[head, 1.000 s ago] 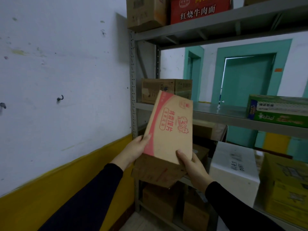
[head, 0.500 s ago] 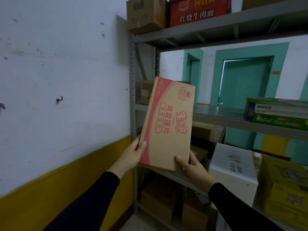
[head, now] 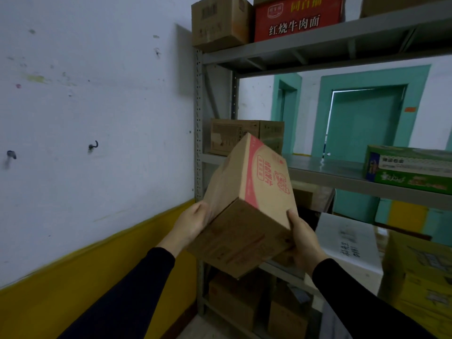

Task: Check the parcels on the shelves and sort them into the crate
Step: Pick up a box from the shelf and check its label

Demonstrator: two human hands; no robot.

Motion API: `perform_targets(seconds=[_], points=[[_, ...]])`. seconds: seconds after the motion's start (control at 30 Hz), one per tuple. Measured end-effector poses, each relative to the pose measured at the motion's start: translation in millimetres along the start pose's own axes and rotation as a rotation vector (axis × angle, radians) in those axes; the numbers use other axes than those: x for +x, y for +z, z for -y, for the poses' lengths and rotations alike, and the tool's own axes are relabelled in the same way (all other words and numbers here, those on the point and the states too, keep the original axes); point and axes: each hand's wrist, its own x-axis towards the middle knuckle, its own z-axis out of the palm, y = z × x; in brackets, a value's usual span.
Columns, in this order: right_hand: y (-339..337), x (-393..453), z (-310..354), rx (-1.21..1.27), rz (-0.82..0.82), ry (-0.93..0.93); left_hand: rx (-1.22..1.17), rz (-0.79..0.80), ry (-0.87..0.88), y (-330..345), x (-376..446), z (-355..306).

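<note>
Both hands hold the cardboard parcel (head: 247, 204) in the air just in front of the grey shelf rack (head: 318, 172), tilted so that its plain end faces the camera, probably to check another side; the left hand (head: 193, 222) cups the left face, and the right hand (head: 303, 237) curls round the lower right corner, sharing the weight; no crate shows, so sorting is not yet done; a brown box (head: 244, 137) sits on the rack's middle shelf behind the parcel.

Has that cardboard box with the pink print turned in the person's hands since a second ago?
Yes. The cardboard box has tipped: its printed face now slants away toward the middle shelf, with its plain end showing.
</note>
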Motion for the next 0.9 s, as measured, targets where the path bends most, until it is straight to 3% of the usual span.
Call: perform_targets(seconds=[0.1, 0.2, 0.27, 0.4, 0.6, 0.73, 0.8, 0.9], points=[[-4, 2, 4, 0.060, -0.030, 0.024, -0.038, -0.140, -0.134, -19, 2, 28], [-7, 3, 8, 0.105, -0.028, 0.037, -0.299, -0.186, -0.330, -28, 0, 35], [-7, 2, 9, 0.109, -0.029, 0.039, -0.496, -0.141, -0.427, -27, 0, 32], [-2, 0, 3, 0.059, -0.016, 0.058, -0.752, -0.009, -0.374, -21, 0, 13], [-5, -8, -6, -0.059, -0.004, 0.053, -0.693, -0.031, -0.339, -13, 3, 6], [-13, 2, 0, -0.542, -0.289, -0.295, -0.630, -0.098, -0.370, -9, 2, 2], [-6, -3, 11, -0.552, -0.246, -0.331, -0.581, -0.108, -0.380, -6, 1, 1], [11, -16, 27, -0.547, -0.114, -0.202, -0.520, -0.122, -0.373, 0, 0, 2]])
